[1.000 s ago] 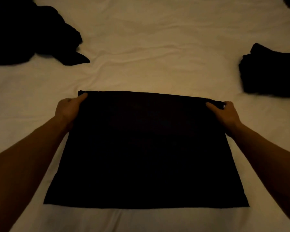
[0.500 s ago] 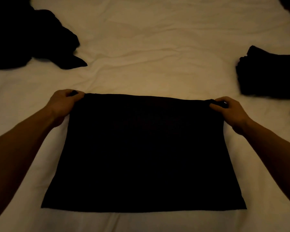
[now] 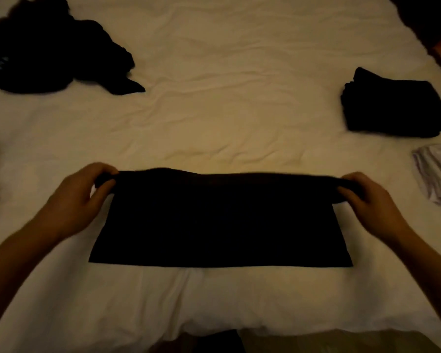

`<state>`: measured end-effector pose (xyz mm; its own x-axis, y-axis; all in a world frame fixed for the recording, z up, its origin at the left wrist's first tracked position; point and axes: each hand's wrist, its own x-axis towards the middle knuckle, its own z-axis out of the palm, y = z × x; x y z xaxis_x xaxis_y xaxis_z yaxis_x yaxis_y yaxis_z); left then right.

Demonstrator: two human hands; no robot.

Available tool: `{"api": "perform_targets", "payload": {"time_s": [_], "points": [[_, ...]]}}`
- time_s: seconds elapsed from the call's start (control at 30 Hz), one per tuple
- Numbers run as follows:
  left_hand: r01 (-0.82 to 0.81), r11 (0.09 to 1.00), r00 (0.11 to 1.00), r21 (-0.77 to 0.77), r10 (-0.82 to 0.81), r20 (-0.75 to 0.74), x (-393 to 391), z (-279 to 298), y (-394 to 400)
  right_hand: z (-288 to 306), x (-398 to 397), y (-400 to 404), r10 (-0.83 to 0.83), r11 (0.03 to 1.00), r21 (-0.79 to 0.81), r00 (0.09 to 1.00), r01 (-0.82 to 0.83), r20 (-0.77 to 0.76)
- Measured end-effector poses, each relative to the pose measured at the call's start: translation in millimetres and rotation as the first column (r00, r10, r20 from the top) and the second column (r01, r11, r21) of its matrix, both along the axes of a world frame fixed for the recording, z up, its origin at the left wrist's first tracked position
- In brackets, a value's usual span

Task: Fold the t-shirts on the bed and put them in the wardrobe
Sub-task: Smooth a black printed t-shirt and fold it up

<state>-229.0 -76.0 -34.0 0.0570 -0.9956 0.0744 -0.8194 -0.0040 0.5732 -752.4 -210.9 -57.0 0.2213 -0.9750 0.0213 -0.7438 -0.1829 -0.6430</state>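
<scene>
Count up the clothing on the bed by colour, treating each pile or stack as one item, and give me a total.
Black: 3, namely the t-shirt being folded, the crumpled heap and the folded stack
White or pale: 1, the folded garment at the right edge
Total: 4
A dark shape at the far left edge is too cut off to count.

You have a plain black t-shirt point(image 3: 222, 225) in front of you, with no print that shows in this dim light. The bed point(image 3: 214, 110) under it is covered in a plain cream-white sheet, tinted yellowish. The heap point(image 3: 54, 52) at far left is black, and so is the folded stack point(image 3: 395, 108) at right. Beside that stack lies a white-lilac cloth point(image 3: 435, 174).
</scene>
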Motion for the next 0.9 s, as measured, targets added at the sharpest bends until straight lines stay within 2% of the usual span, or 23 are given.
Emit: {"api": "perform_targets", "payload": {"time_s": [0.1,0.23,0.43,0.53,0.63,0.73,0.83,0.9], "points": [[0.07,0.997,0.992,-0.026,-0.067,0.104,-6.0,-32.1,45.9,-29.1,-11.7,53.0,0.05,0.999,-0.004,0.997,-0.05,-0.063],[0.023,1.0,0.982,0.004,-0.024,0.189,-18.2,-60.4,89.6,-59.5,-19.9,100.8,0.035,0.999,-0.031,0.985,-0.041,-0.169],[0.004,1.0,0.969,0.018,-0.008,0.248,-27.9,-70.6,109.4,-64.9,-13.9,112.5,0.015,0.996,-0.081,0.966,-0.037,-0.259],[0.055,0.996,0.954,0.073,-0.074,0.292,-26.0,-71.4,111.2,-66.1,-14.5,112.9,0.082,0.989,-0.085,0.929,-0.121,-0.362],[0.034,0.999,0.948,0.034,-0.043,0.315,-31.4,-57.3,107.1,-52.1,-10.0,109.2,0.074,0.982,-0.136,0.937,-0.128,-0.342],[-0.105,0.991,0.954,-0.084,0.124,0.273,-59.0,-36.8,85.5,-30.7,25.9,101.6,-0.012,0.976,-0.209,0.95,-0.056,-0.311],[-0.052,0.992,0.969,-0.111,0.077,0.233,-115.3,-36.8,41.6,-27.9,102.2,90.1,-0.02,0.981,-0.191,0.955,-0.039,-0.295],[0.008,1.0,0.967,-0.03,0.0,0.255,-160.0,-48.6,8.6,-35.9,157.4,83.3,0.054,0.98,-0.169,0.952,-0.109,-0.302]]}}
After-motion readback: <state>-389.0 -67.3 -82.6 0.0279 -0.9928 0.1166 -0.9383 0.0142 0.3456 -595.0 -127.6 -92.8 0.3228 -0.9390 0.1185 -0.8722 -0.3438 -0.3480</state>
